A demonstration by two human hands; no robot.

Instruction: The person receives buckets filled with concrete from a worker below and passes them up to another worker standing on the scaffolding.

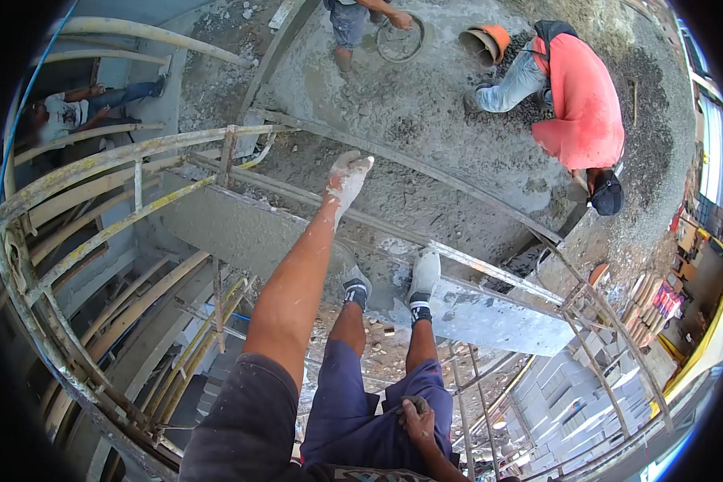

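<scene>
My left arm stretches forward over a scaffold rail (297,191). The left hand (349,170), coated in pale cement or a glove, is above wet grey concrete (394,193); its fingers look curled, and anything within them is hidden. Close to my body, my right hand (418,422) is closed in front of the navy shorts (345,410). Whatever its fingers hold, if anything, is too dark to make out. Below, cement-smeared shoes (424,273) rest on or beside a narrow concrete ledge (474,309).
Scaffold rails (96,165) curve around me. A person in a red shirt (582,104) bends over the concrete near an orange-rimmed bucket (496,40). Another person's hand (400,20) is at a round pan (400,52). Someone sits at left (64,112). Grey blocks (566,402) lie below right.
</scene>
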